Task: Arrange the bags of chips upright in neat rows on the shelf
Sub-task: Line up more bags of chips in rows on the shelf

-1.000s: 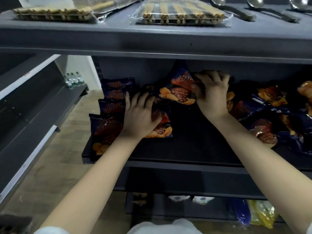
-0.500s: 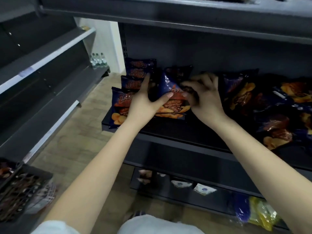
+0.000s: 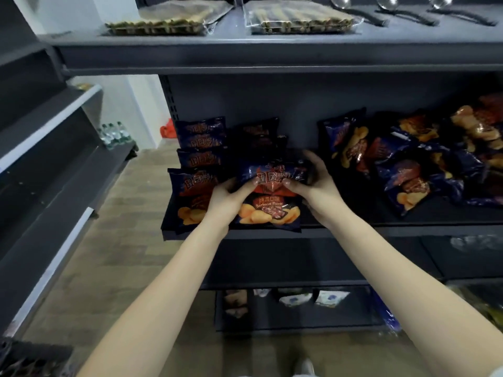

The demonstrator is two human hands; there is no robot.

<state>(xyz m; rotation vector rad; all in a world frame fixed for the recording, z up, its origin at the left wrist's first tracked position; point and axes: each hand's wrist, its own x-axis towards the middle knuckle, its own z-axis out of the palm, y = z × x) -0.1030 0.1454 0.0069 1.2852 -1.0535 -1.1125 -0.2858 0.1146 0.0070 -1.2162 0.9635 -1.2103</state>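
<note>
Progress check: I'd say approx a third done, maybe less. Left of centre on the middle shelf [image 3: 381, 230] there's one finished-looking row of bags [image 3: 201, 159], standing upright one behind the other, front to back. Just right of it a second row [image 3: 257, 131] has a couple of bags standing at the back, but it's dark there so can't count them.

Both hands are on the barbecue bag [image 3: 269, 210] rn. It's upright, label facing the cam, bottom edge at the front lip of the shelf, centre of the frame, at the front of that 2nd row. Left hand [image 3: 226, 198] grips its left side w/ the thumb across the front, right hand [image 3: 318, 189] does the same on the right side, fingers wrapped behind. So not let go yet; looks like it's being squared up.

What's left: the big pile [image 3: 408, 164] on the right half of the shelf, bags lying flat, tilted and overlapping, no order at all. That's most of the job tbh, several more rows' worth.
</note>
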